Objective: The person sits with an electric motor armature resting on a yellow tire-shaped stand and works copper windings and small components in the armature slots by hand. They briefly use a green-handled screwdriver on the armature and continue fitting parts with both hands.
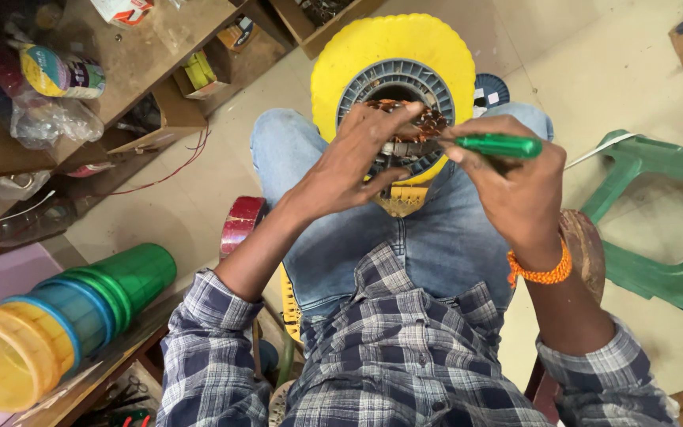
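Note:
A round grey stator with copper windings [416, 122] rests on a yellow plastic disc [393, 47] on my lap, in the upper middle of the head view. My left hand [353, 162] grips the stator's near side, fingers spread over the windings. My right hand [515, 190] holds a green-handled screwdriver [499, 145], its tip pointing left into the windings. I wear blue jeans and a checked shirt, with an orange bead band on the right wrist.
A wooden shelf unit [132, 63] with boxes and packets stands at the left. Stacked plastic tumblers [65, 316] lie at the lower left, a dark red tape roll [240, 223] beside my left knee. A green plastic stool [666, 229] lies at the right.

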Available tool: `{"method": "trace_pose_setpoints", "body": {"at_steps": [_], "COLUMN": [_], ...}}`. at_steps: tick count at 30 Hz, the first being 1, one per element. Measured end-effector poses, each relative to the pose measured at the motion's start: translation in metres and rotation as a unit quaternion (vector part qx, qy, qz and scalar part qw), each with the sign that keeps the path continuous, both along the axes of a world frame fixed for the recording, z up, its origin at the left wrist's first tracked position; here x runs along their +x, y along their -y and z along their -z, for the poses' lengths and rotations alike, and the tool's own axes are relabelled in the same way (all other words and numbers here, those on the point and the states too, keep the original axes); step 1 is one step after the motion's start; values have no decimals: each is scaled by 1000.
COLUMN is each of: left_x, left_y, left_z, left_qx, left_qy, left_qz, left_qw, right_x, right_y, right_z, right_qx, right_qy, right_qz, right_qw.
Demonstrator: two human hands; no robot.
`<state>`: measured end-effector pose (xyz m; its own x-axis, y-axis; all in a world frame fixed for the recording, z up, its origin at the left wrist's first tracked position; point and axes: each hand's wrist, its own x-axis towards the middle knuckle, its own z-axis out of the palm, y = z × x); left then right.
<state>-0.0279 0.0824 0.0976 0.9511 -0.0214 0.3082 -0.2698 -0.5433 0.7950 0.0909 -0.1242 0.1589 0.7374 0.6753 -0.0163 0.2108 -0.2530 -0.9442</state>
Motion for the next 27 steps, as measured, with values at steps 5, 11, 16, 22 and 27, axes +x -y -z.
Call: {"method": "trace_pose_setpoints", "body": {"at_steps": [5,11,16,22,27], "left_x": [1,5,8,1,3], "left_y": [-3,-7,-5,1,3], "left_z": [-1,-2,6,19,17], "left_qx": [6,134,186,217,224], "left_qy": [0,40,55,67,54], "left_qz": [-4,7,-21,-81,-98], "left_qw": [1000,990,981,971,968], "right_x": [13,20,24,21,17], "right_y": [-3,3,27,61,68], "right_z": [6,18,33,58,69], "right_qx": [30,73,110,153,157], "right_qy": [-55,-156,-185,-239,-237], "right_qz": [-14,16,48,108,133], "right_qw": [998,985,975,953,949]}}
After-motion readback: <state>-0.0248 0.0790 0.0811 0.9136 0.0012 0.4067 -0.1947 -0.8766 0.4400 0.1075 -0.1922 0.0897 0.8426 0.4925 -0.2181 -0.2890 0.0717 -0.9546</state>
